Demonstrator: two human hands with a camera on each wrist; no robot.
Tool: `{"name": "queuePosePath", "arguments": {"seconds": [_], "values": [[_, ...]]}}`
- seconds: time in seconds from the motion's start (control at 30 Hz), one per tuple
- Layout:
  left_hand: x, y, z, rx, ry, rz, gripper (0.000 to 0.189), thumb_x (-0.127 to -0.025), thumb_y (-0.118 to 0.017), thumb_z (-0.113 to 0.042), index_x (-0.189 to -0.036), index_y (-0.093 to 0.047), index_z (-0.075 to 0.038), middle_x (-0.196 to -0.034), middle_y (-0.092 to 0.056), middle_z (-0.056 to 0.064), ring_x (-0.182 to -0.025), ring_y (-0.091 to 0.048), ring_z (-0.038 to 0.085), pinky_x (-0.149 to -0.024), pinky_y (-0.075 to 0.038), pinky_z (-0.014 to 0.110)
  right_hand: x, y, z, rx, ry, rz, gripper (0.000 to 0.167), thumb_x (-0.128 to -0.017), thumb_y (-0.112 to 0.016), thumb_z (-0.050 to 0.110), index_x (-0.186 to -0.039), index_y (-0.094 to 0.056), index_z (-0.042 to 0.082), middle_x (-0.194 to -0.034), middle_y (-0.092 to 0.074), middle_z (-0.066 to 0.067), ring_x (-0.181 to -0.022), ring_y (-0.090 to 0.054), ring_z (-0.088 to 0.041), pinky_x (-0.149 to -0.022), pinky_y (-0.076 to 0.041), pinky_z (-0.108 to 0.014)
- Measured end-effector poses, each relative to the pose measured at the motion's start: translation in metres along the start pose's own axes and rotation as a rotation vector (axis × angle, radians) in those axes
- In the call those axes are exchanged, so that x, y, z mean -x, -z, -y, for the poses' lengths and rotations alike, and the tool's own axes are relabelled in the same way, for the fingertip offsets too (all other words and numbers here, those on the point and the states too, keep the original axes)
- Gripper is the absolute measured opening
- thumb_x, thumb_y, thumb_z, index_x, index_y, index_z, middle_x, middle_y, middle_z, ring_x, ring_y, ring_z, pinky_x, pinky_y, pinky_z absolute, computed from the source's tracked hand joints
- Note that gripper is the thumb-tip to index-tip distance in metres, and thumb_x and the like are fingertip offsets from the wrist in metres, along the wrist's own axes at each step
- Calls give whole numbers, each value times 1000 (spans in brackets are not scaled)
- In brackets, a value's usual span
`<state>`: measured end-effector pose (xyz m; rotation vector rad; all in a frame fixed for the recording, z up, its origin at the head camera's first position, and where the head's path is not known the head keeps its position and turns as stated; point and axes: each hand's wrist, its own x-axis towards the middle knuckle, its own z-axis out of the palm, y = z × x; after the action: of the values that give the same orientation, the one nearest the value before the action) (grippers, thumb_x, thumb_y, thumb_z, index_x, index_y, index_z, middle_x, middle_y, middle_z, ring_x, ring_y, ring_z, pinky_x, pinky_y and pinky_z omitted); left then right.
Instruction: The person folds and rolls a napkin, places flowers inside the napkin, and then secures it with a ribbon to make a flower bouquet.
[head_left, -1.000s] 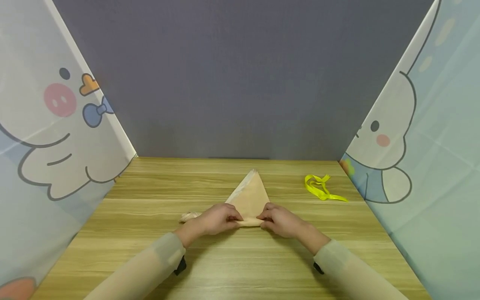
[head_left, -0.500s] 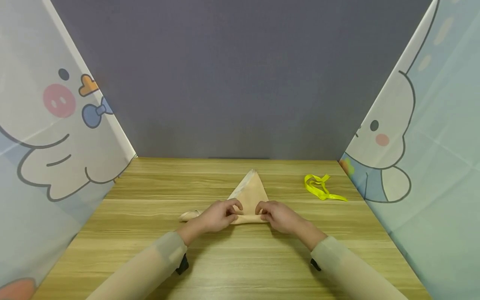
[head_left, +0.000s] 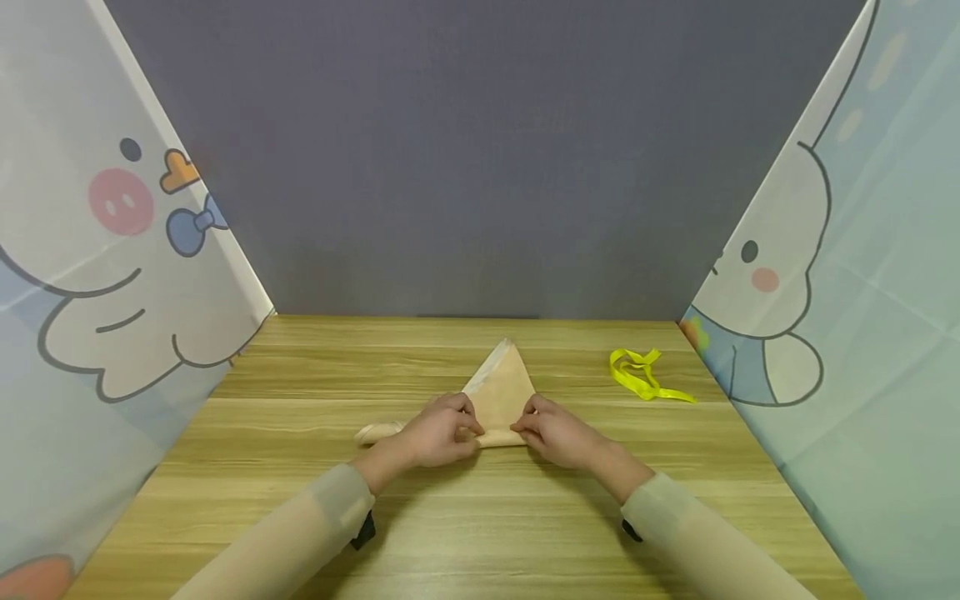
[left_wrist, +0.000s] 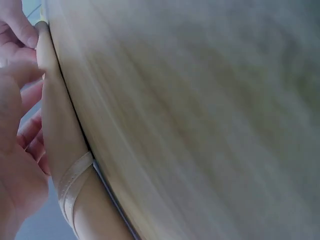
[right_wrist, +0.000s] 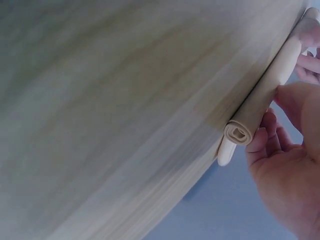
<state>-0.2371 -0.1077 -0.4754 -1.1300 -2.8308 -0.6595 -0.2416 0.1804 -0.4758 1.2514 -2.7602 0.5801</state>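
A beige cloth (head_left: pixel 504 392) lies on the table, tapering to a point at the far side, with a whitish strip along its left slope. Its near edge is rolled into a tube (right_wrist: pixel 272 82), whose spiral end shows in the right wrist view. My left hand (head_left: pixel 441 432) grips the roll from the left, thumb on the near side and fingers over the top. On the right part of the roll, my right hand (head_left: pixel 558 433) pinches it the same way. The left end of the cloth (head_left: pixel 377 432) sticks out beyond my left hand, its outer wrap overlapping diagonally.
A bright yellow ribbon (head_left: pixel 647 391) lies loosely looped at the back right of the wooden table (head_left: pixel 480 533). A dark grey panel (head_left: pixel 480 167) rises behind the table, and cartoon-printed sheets hang at both sides.
Both hands loosened and spread their fingers over the roll, then closed on it again. The near edge has rolled slightly farther away, and the flat part of the cloth is a little shorter.
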Motion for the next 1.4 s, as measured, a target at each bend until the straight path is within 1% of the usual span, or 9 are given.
{"name": "queuePosePath", "arguments": {"seconds": [0.1, 0.23, 0.37, 0.53, 0.67, 0.83, 0.93, 1.07, 1.4], "values": [[0, 1, 1, -3, 8, 23, 21, -97, -85, -25, -115, -87, -16, -107, -65, -6, -105, -58, 15, -94, -42, 39, 2, 1, 0, -29, -28, 32, 27, -104, -72, 9, -129, -80, 2, -110, -59, 0, -92, -56, -7, -85, -55, -26], [0, 1, 3, -20, -8, 38, 20, -100, -83, -24, -117, -86, -15, -103, -72, -7, -97, -65, 11, -95, -51, 40, 4, 3, 0, -48, -54, 70, 31, -105, -73, 11, -135, -77, 3, -110, -61, 2, -92, -53, -5, -84, -54, -26], [0, 1, 5, 8, -28, 31, 18, -102, -80, -21, -117, -86, -13, -104, -77, -4, -95, -70, 10, -94, -58, 36, 3, 5, 1, -30, -59, 69, 30, -106, -74, 11, -134, -78, 5, -107, -65, 3, -92, -56, -5, -82, -54, -25], [1, 1, 8, 39, -38, 9, 16, -105, -76, -18, -117, -86, -12, -106, -80, -1, -96, -72, 13, -86, -60, 30, 2, 5, 0, -13, -51, 58, 27, -106, -73, 11, -132, -80, 6, -105, -67, 3, -90, -58, -5, -81, -55, -25], [1, 2, 8, 79, 11, 13, 14, -106, -75, -19, -115, -85, -15, -107, -81, -2, -95, -72, 11, -84, -59, 30, 2, 5, -2, -9, -52, 53, 25, -107, -72, 12, -130, -80, 8, -106, -69, 2, -90, -60, -6, -81, -56, -26], [-1, 2, 9, 187, 104, 34, 12, -107, -74, -19, -112, -84, -15, -100, -81, -5, -84, -66, 3, -78, -57, 27, 2, 5, -2, -8, -70, 44, 22, -107, -70, 11, -127, -81, 11, -107, -73, 2, -95, -64, -10, -85, -58, -31], [-1, 1, 10, 227, 119, 40, 12, -107, -74, -19, -111, -84, -14, -95, -80, -6, -77, -62, 1, -75, -55, 25, 1, 4, -2, 1, -86, 47, 21, -108, -69, 9, -126, -81, 13, -109, -74, 2, -100, -66, -13, -89, -59, -35], [-1, 0, 11, 252, 120, 47, 13, -108, -72, -18, -111, -84, -12, -94, -79, -6, -76, -59, 0, -74, -53, 24, 0, 5, 0, -5, -102, 46, 22, -108, -67, 7, -124, -81, 13, -108, -75, 3, -104, -69, -18, -92, -59, -40], [-3, 1, 14, 272, 133, 76, 16, -110, -68, -19, -113, -83, -12, -99, -80, -5, -84, -63, 3, -79, -54, 27, -4, 7, -2, -56, -162, 87, 22, -110, -65, 10, -123, -82, 15, -106, -75, 3, -103, -69, -19, -92, -58, -42]]}}
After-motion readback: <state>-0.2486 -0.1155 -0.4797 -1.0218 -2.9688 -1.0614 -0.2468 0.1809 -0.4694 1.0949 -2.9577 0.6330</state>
